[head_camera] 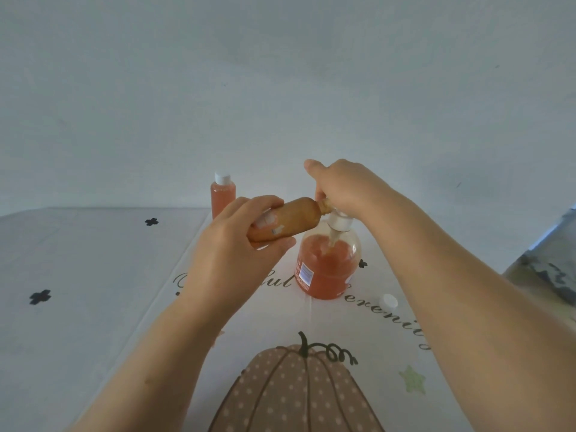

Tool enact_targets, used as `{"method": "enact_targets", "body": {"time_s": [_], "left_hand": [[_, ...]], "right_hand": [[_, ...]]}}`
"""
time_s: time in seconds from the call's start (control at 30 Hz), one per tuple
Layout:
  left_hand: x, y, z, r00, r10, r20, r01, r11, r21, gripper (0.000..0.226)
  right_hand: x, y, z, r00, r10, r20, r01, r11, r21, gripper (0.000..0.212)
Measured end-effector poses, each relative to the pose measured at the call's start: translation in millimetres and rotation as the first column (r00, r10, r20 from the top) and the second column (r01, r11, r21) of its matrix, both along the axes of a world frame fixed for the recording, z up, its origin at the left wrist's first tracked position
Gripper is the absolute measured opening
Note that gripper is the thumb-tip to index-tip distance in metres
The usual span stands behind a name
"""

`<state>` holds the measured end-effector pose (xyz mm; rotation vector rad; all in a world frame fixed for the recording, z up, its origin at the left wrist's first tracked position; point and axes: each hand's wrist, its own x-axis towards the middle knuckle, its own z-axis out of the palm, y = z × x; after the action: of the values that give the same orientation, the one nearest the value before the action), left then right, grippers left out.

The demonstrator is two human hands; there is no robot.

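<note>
Over the middle of the pumpkin-print tablecloth (93, 275), the left hand (237, 244) is holding a small clear plastic bottle of amber liquid (290, 218), fingers wrapping over its top and thumb curling underneath. It's lying almost flat, long axis running left to right, open neck pointing right and meeting the spout of the white pump head (338, 221). That's sitting on the round clear dispenser bottle of orange liquid (327, 269), which is standing upright just right of the left hand. The right hand (346, 185) is coming down on the pump from above, fingers curling over it, tips hidden. My guess is that the neck staying lined up with the spout is what matters for the next press.
</note>
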<state>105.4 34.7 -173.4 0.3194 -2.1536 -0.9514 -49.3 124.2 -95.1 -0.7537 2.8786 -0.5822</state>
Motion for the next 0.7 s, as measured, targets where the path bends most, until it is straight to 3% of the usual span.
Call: {"method": "enact_targets", "body": {"time_s": [0.17, 0.37, 0.53, 0.6, 0.7], "left_hand": [[0.5, 1.7, 0.9, 1.0, 0.006, -0.012, -0.006, 1.0, -0.017, 0.045], [-0.9, 4.1, 2.0, 0.996, 0.017, -0.091, -0.021, 0.999, -0.038, 0.047], [-2.1, 3.4, 1.3, 0.995, 0.01, -0.094, -0.015, 0.999, -0.048, 0.046], [-1.8, 2.4, 0.2, 0.996, 0.012, -0.087, -0.016, 0.999, -0.051, 0.046], [-1.0, 1.4, -1.1, 0.997, 0.025, -0.074, -0.03, 0.998, -0.06, 0.046]], "right_hand": [[2.1, 0.0, 3.5, 1.0, -0.009, 0.016, 0.009, 0.999, -0.034, 0.045], [-1.1, -0.1, 15.0, 0.998, -0.027, -0.055, 0.027, 1.0, 0.009, 0.063], [1.0, 0.4, 16.0, 0.999, -0.018, 0.028, 0.019, 0.999, -0.035, 0.047], [2.3, 0.4, 11.8, 0.995, -0.06, 0.084, 0.072, 0.987, -0.144, 0.038], [5.1, 2.4, 6.0, 0.999, 0.001, 0.049, 0.002, 0.998, -0.061, 0.045]]}}
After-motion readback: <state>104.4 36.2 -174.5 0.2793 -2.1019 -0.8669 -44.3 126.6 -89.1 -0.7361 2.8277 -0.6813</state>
